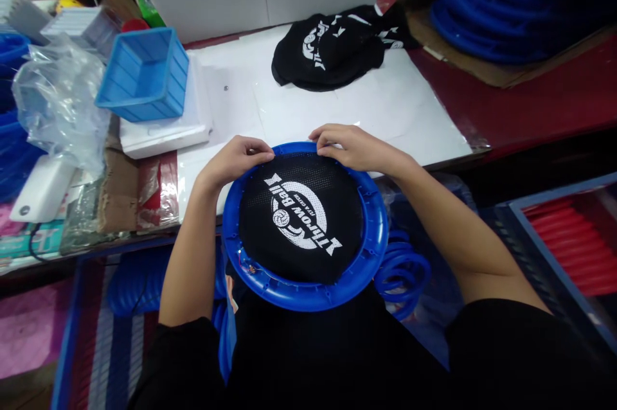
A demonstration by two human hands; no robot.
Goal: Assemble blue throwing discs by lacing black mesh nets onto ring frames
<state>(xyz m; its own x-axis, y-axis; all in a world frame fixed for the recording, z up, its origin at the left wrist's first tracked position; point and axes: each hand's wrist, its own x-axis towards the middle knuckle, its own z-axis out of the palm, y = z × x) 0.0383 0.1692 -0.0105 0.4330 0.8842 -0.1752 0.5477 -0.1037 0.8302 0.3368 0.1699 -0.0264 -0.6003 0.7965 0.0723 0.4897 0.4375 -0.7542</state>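
Observation:
A blue plastic ring [377,220] rests against my body at the table's front edge, tilted toward me. Across its opening lies a black mesh fabric disc [260,230] printed in white with "Throw Ball". My left hand [238,158] pinches the far left rim, thumb on the fabric's edge. At the far right rim, my right hand [348,146] is closed in a pinch on the fabric's edge and ring. Small wires with a tiny component [249,267] sit on the ring's near left part. The fingertips beneath the rim are hidden.
On the white tabletop [241,95], black printed fabric pieces [332,53] lie piled at the back. A blue bin [144,76] stands on a white box at left, beside a clear plastic bag [62,95]. Blue rings [506,5] are stacked back right; red rings [573,243] lie lower right.

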